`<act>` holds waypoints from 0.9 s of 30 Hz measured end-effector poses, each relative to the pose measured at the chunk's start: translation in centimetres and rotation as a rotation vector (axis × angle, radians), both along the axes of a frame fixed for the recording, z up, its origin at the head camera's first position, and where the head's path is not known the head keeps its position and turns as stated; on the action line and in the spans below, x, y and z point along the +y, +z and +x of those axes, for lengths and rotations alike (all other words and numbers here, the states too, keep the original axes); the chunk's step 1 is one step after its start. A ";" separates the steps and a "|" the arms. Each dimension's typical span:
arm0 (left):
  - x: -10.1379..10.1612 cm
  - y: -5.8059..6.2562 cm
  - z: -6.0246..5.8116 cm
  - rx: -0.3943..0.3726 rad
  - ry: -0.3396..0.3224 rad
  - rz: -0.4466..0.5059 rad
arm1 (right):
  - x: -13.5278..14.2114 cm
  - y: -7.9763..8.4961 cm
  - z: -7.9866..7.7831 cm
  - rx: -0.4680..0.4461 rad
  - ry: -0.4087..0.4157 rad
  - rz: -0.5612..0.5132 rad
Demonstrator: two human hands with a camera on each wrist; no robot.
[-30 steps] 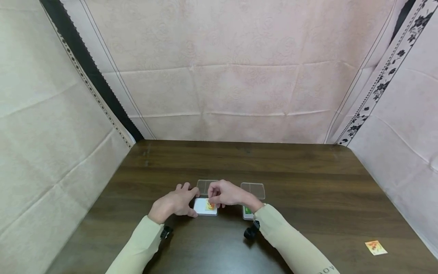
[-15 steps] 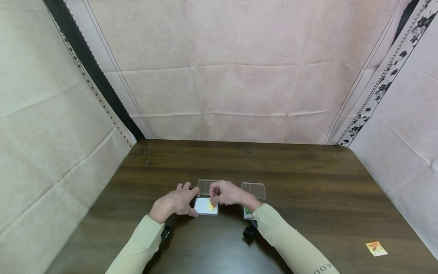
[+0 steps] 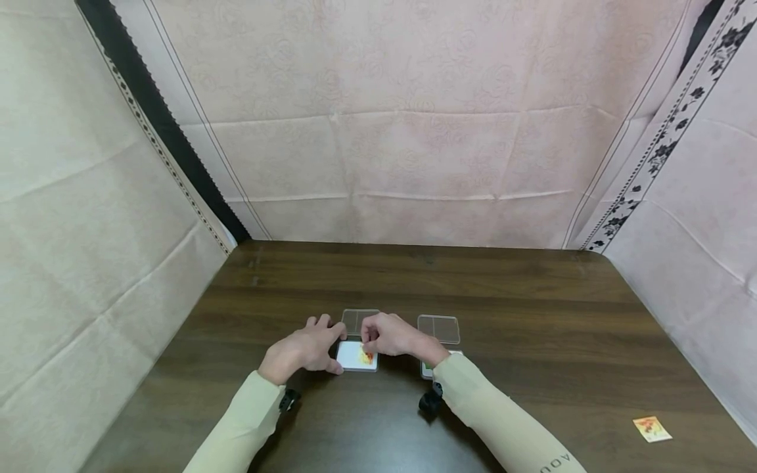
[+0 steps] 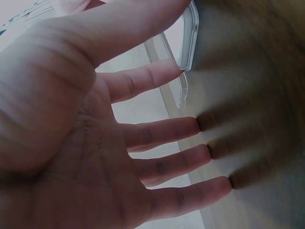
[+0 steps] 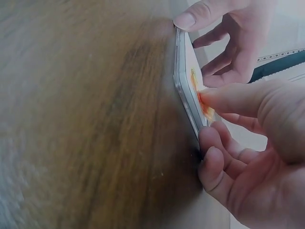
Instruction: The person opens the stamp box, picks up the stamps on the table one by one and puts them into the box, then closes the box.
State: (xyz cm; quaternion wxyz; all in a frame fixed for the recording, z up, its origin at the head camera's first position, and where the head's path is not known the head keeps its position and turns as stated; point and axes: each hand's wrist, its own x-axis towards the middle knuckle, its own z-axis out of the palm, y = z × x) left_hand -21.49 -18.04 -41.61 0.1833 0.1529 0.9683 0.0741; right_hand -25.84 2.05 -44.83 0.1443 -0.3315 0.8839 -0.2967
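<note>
A person's left hand [image 3: 306,346] spreads at the edge of a flat, white-faced case [image 3: 347,356] while the right hand [image 3: 393,335] pinches a small orange-and-yellow printed slip [image 3: 367,357] on its top.
From left, the left hand holds nothing, its fingers extended and well parted, thumb and index fingertip at the case's left corners. Just right of that hand the case lies on a wood-grain table [image 3: 355,427], a clear plastic lid [image 3: 355,320] beyond it. The slip rests on the case's right half, its upper corner between the thumb and curled index finger of the right hand. Right of those fingers, a second case [image 3: 426,372] sits partly hidden beneath the right wrist, another clear lid [image 3: 440,328] just beyond. Well to the right of both hands lies a loose printed slip [image 3: 652,429].
</note>
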 end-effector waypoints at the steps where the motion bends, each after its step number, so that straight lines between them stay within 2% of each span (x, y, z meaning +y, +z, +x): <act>1: 0.0 0.0 0.0 0.000 0.001 -0.001 | 0.0 0.0 0.0 0.003 -0.002 0.004; 10: -0.1 -0.2 0.1 0.005 0.003 0.001 | 0.0 0.3 0.3 0.012 -0.017 0.015; 19: 0.1 -0.1 -0.1 -0.006 0.014 -0.006 | 1.6 2.9 0.5 -0.003 -0.048 -0.041; 27: 0.1 0.0 -0.1 0.004 0.005 0.008 | 3.2 4.4 0.9 -0.004 -0.030 0.016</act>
